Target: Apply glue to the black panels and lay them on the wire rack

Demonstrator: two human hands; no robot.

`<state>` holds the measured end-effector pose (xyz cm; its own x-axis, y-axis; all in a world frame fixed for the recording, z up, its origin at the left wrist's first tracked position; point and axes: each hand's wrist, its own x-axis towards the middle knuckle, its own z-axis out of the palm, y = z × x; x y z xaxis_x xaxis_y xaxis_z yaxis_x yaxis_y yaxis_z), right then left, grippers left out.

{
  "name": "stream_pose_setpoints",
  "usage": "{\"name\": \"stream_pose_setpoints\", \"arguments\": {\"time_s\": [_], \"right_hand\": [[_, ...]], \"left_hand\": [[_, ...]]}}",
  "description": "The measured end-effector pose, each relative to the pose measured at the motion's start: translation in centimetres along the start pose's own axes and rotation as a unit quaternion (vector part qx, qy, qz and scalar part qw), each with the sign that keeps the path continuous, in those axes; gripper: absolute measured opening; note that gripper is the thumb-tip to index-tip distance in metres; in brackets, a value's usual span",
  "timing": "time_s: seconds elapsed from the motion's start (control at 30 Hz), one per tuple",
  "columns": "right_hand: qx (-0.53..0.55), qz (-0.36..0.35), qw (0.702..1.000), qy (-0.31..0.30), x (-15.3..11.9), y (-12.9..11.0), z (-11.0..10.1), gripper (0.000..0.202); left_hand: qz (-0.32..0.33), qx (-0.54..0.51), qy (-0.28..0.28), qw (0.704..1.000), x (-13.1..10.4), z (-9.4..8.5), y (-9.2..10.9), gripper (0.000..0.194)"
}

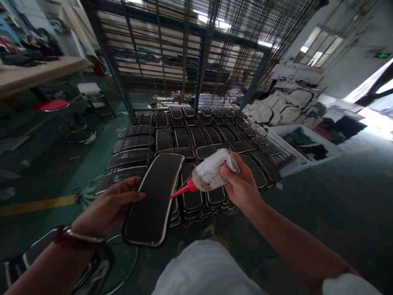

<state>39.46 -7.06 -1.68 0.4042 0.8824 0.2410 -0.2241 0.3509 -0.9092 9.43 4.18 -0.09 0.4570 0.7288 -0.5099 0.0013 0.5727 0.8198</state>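
My left hand [118, 200] grips the left edge of a dark, slightly curved panel [155, 196], thumb on its face and fingers underneath. A pale bead of glue lines the panel's rim. In my right hand [242, 180] is a stained white glue bottle [213, 170], tilted down to the left, with fingers wrapped round it. Its red nozzle [186, 188] tip meets the panel's right edge, or hovers just over it. Beneath and beyond, many similar dark panels [181, 138] with pale rims lie in rows and stacks on a wire rack.
A tall wire-mesh rack [196, 61] rises behind the rows. To the left are a red stool [51, 105], a folding chair [89, 89] and a table [43, 73]. A white bin [285, 164] holding cloth and heaped white pieces [279, 104] stand right. More panels [39, 246] lie lower left.
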Motion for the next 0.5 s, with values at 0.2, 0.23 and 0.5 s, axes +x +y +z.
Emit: {"name": "stream_pose_setpoints", "arguments": {"time_s": [0.2,0.23,0.5], "right_hand": [[-0.021,-0.003,0.999,-0.043,-1.3,0.3,-0.2,0.048],[-0.026,-0.005,0.998,-0.059,-1.5,0.3,-0.3,0.049],[-0.023,-0.013,0.993,-0.119,-2.7,0.2,-0.5,0.051]], "left_hand": [[0.003,-0.019,0.027,0.999,0.0,0.7,0.2,0.046],[0.003,-0.021,0.034,0.999,0.1,0.8,0.2,0.045],[0.007,-0.038,0.058,0.998,0.4,0.8,0.4,0.044]]}}
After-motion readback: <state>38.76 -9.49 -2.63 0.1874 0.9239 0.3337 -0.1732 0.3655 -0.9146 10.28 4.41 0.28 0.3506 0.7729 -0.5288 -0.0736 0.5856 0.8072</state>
